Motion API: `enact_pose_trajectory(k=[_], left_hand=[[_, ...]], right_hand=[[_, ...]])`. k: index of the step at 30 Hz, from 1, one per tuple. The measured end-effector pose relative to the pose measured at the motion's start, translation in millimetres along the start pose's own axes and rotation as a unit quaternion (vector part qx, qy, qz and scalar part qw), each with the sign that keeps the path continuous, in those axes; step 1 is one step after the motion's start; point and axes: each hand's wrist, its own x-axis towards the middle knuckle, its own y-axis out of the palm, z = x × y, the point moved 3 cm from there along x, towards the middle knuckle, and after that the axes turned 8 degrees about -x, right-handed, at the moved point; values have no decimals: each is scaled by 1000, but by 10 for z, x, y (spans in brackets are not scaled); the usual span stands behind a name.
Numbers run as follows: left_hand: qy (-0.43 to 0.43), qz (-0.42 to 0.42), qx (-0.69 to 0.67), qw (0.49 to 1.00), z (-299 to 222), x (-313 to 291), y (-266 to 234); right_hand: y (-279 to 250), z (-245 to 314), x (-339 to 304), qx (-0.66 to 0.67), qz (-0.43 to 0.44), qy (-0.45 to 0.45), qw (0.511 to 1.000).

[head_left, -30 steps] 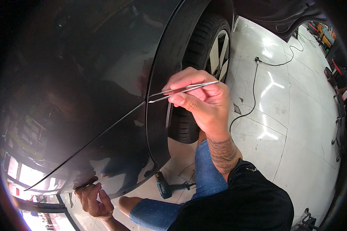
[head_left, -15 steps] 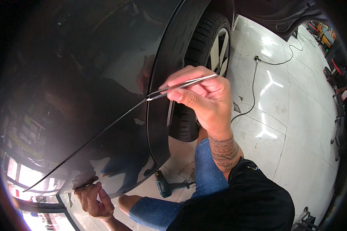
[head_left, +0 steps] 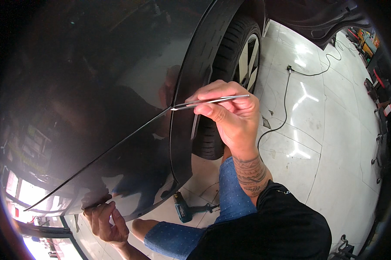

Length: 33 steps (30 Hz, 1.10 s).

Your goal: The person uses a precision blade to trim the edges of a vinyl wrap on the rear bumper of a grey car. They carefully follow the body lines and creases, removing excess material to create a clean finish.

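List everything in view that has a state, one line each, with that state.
Right hand: closed on the tweezers
Tweezers: gripped, tips at the panel seam
Left hand: fingers bent at the body panel's lower edge; grip unclear
Body panel: glossy, reflecting light
Wheel: fitted in its arch
Teal power tool: lying on the floor; on or off unclear
Cord connector: joined

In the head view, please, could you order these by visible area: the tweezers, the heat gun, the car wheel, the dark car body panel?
1. Dark car body panel
2. Car wheel, partly hidden by the right hand
3. Heat gun
4. Tweezers, long but thin
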Motion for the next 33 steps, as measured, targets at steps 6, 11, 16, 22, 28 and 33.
enact_pose_trajectory(k=[6, 11, 16, 22, 28, 33], left_hand=[[6, 5, 4, 1000, -14, 2, -8], [12, -2, 4, 1000, -3, -21, 5], [10, 1, 18, 1000, -29, -20, -1], [2, 0, 13, 1000, -41, -19, 2], [4, 0, 14, 1000, -47, -26, 2], [-2, 1, -2, 1000, -42, -32, -1]], right_hand=[[0, 12, -2, 3, -10, 34, 999], [-7, 45, -6, -12, -9, 59, 998], [16, 49, -11, -2, -13, 62, 998], [37, 89, -5, -44, -10, 46, 998], [30, 71, -10, -11, -14, 48, 999], [6, 56, -25, 0, -27, 52, 998]])
